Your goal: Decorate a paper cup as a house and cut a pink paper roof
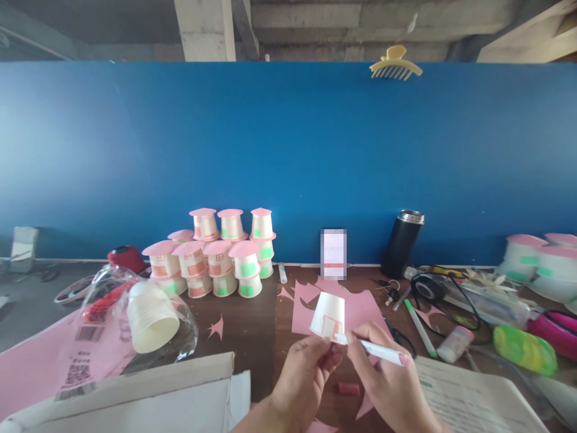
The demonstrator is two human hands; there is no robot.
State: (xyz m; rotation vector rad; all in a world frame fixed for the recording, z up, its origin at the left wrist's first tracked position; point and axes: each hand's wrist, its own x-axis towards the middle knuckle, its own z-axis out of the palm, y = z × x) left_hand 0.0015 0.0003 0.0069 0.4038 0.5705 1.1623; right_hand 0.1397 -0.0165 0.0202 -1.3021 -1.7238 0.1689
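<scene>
The left hand (311, 361) has its thumb and fingers closed on the wide rim of the tilted paper cup (332, 305), which looks light, thin-walled and easily dented; a gentle pinch at the stiffer rim should suit it. Just right of the cup's rim, the right hand (383, 367) is closed around a white marker (378, 350), probably rigid and smooth, best taken by its barrel. On the brown surface (256, 343), paper-cup houses (219, 263) stand left of the cup, pink paper (363, 307) lies behind it, and a black thermos (401, 246) stands beyond it, rightward. Past the cup rises a blue partition (288, 138), under a concrete ceiling (311, 36).
</scene>
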